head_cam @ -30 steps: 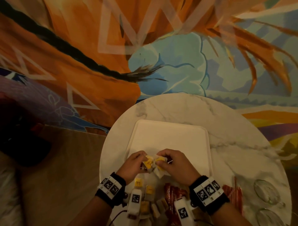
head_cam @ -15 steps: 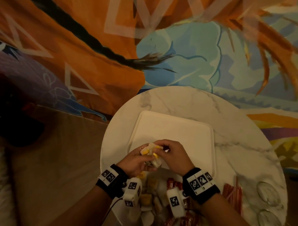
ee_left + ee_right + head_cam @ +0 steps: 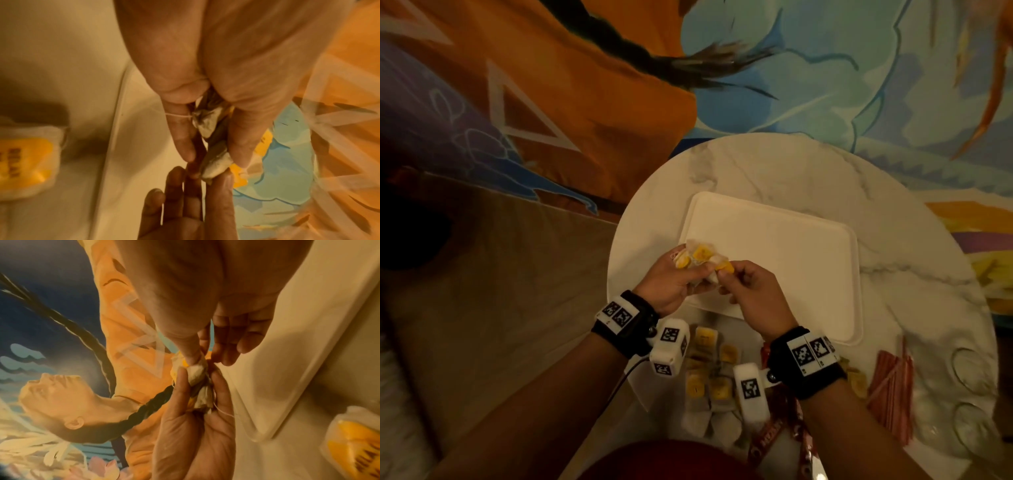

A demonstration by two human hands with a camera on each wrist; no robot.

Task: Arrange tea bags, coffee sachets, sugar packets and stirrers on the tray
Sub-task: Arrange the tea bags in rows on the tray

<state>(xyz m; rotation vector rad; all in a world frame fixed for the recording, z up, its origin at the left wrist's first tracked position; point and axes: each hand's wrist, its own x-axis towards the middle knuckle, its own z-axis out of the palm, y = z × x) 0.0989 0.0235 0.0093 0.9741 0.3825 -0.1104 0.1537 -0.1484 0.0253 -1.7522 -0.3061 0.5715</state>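
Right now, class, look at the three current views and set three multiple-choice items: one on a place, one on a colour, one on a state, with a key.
1. Where is the bundle of tea bags?
A. flat on the tray
B. held above the tray's near left corner
C. beside the glasses

2. What colour are the tea bag tags?
A. yellow
B. green
C. blue

3. What does the white tray hold?
A. stirrers
B. sachets
C. nothing visible yet

Key: 1 B, the left hand and right hand grip it there; 2 A, yellow labels show; 3 C, its visible surface is bare, and the stirrers lie on the table.
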